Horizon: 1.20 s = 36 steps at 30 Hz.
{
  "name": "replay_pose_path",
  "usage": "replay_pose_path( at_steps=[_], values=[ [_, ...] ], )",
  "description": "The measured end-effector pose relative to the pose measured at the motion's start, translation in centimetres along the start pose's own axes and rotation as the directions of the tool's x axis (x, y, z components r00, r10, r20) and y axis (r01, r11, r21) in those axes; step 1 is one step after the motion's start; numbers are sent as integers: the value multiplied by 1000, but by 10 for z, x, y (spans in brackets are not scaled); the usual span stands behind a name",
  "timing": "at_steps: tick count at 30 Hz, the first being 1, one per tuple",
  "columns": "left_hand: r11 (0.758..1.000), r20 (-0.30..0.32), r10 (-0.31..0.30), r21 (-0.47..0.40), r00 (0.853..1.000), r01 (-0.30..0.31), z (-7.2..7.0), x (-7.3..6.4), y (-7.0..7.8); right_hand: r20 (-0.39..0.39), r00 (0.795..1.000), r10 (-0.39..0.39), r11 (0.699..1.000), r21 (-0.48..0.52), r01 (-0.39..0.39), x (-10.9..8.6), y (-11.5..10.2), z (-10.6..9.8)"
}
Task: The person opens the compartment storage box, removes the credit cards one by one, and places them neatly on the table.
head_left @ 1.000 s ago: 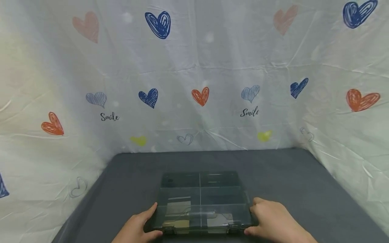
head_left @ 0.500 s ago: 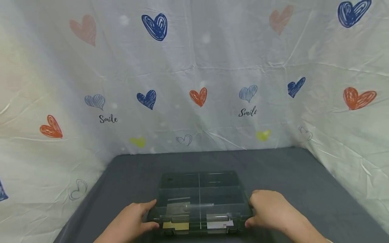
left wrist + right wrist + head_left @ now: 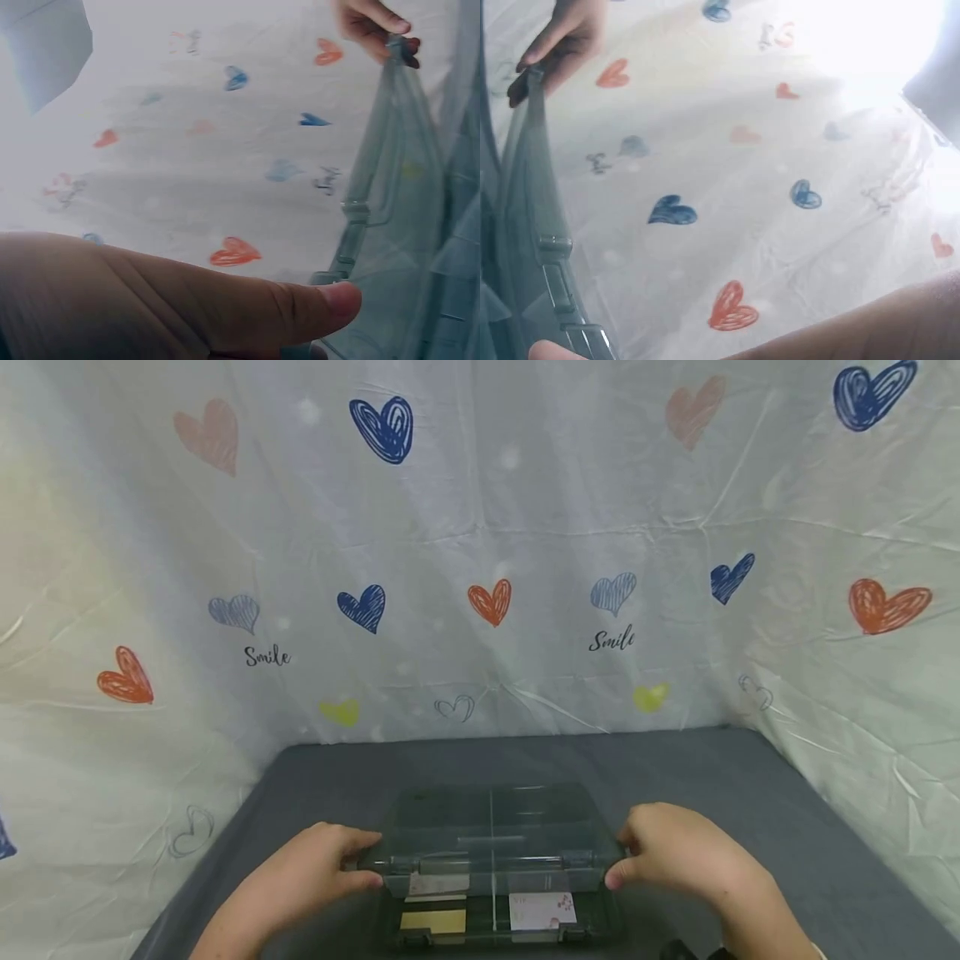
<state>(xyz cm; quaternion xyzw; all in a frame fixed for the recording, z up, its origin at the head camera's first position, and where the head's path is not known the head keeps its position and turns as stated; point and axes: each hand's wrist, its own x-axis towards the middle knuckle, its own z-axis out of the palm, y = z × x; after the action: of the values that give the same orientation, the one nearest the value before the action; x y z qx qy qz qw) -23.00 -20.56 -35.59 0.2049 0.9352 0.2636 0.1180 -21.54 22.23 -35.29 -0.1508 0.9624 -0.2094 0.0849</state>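
A dark translucent divided storage box (image 3: 487,941) sits on the table, its lid (image 3: 540,841) tilted up along the near edge. My left hand (image 3: 322,868) pinches the lid's left front corner, thumb at the near side. At the opposite front corner, my right hand (image 3: 671,852) grips the lid the same way. Under the raised edge lie a yellow card (image 3: 433,921), a pale card (image 3: 438,884) behind it, and a white card with pink flowers (image 3: 543,911) on the right. Both wrist views show the lid (image 3: 397,225) stretching between the two hands, latches along its edge.
The box stands on a dark grey cloth-covered table (image 3: 330,777). A white curtain with printed hearts (image 3: 491,602) hangs behind and along both sides. A small black object (image 3: 678,950) shows at the bottom edge, beneath the right forearm.
Both hands have moved upward, raising the lid's near edge off the box. The cards in the front compartments now show uncovered. The box base has stayed in place.
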Motion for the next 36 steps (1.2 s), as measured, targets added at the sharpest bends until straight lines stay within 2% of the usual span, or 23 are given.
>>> replay_pose_path(
  at_steps=[5,8,12,16,20,25,28,31,32,34,36],
  values=[
    [1000,-95,-26,-18,995,24,-8,2,4,-35,998,48,999,28,-47,4,-1,-15],
    [998,-176,-53,-48,983,45,-10,2,6,-85,994,67,997,41,-64,3,2,-21],
    [995,-287,-84,-83,954,62,-8,5,5,-150,989,21,999,39,-16,4,5,-21],
    [994,-377,-79,-95,923,47,-6,10,5,-212,977,-35,999,25,41,9,5,-22],
    [993,-429,-85,-110,899,42,-7,15,5,-289,955,-69,998,-15,68,13,4,-21],
    [987,-485,-132,-146,865,68,-5,20,5,-342,934,-103,995,-53,90,17,4,-20],
    [986,-541,-123,-158,832,43,-2,25,1,-366,925,-102,995,-43,93,21,5,-18],
    [988,-596,-82,-155,799,-15,2,33,-6,-390,916,-97,995,-18,97,26,7,-16],
    [986,-607,-70,-161,792,-36,4,36,-9,-395,913,-100,995,-14,102,28,8,-15],
    [982,-614,-57,-177,788,-67,7,42,-15,-398,912,-100,994,8,113,32,11,-13],
    [972,-600,-54,-214,799,-95,10,48,-23,-388,916,-104,992,31,126,38,15,-11]
  ],
)
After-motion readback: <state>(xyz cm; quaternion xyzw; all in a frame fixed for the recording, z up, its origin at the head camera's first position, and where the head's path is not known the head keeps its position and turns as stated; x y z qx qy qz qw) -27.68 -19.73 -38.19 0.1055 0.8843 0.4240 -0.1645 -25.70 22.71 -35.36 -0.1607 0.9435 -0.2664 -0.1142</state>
